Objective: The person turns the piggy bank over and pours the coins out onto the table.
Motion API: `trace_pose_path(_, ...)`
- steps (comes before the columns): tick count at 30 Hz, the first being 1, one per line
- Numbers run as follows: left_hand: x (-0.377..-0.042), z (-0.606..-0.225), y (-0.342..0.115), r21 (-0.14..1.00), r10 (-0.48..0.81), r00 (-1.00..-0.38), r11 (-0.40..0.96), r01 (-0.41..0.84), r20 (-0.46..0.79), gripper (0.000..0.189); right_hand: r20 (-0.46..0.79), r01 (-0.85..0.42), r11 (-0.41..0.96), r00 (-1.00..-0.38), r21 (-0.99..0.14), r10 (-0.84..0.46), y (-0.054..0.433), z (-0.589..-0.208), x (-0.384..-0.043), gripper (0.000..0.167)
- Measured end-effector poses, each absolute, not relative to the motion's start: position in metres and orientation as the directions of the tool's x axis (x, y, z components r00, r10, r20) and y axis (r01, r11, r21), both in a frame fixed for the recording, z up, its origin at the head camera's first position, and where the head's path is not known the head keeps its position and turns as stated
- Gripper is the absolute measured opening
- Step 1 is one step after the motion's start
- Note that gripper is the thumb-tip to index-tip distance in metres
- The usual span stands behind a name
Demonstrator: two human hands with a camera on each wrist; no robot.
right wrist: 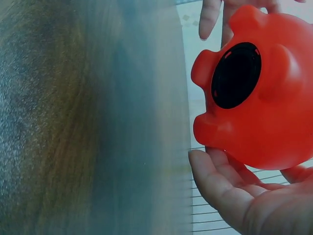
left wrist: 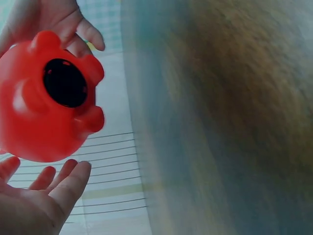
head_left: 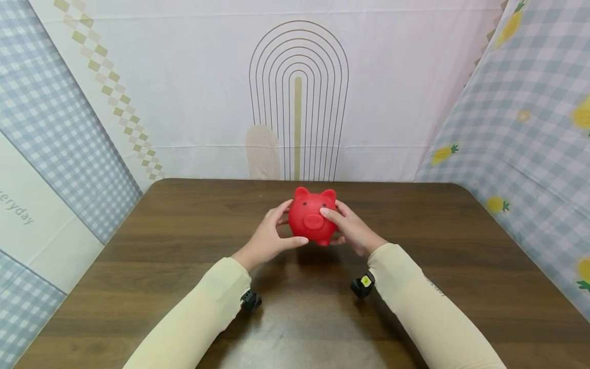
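Note:
A round red piggy bank is held up between both hands over the brown table, its face and snout toward the head camera. My left hand cups its left side, thumb at the lower edge and fingers along the side. On the other side my right hand grips it, thumb across the face beside the snout and other fingers partly hidden behind. Both wrist views show the underside, with stubby feet around a black round plug. In the left wrist view, several left fingers spread loosely beside the body.
The dark wood table reaches back to a white printed cloth. Blue checked cloths hang on both sides, the right one with pineapples. A small black camera sits under the right wrist, another under the left.

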State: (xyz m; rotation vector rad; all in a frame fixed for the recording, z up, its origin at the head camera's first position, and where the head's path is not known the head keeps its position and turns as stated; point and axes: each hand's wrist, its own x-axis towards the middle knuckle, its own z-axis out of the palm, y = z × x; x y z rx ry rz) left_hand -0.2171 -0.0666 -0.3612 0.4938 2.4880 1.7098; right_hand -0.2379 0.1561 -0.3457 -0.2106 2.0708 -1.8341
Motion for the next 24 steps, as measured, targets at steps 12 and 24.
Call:
trace_pose_path(12, -0.216, -0.365, -0.063, 0.836, 0.339, -0.902, 0.384, 0.392, 0.267, 0.098, -0.217, 0.173, 0.149, -0.905, -0.974, -0.366, 0.158, -0.339, -0.238, 0.066)
trace_pose_path(24, -0.214, -0.360, -0.063, 0.819, 0.345, -0.875, 0.348, 0.456, 0.340, 0.096, -0.263, 0.213, 0.163, -0.871, -0.963, -0.416, 0.161, -0.331, -0.237, 0.065)
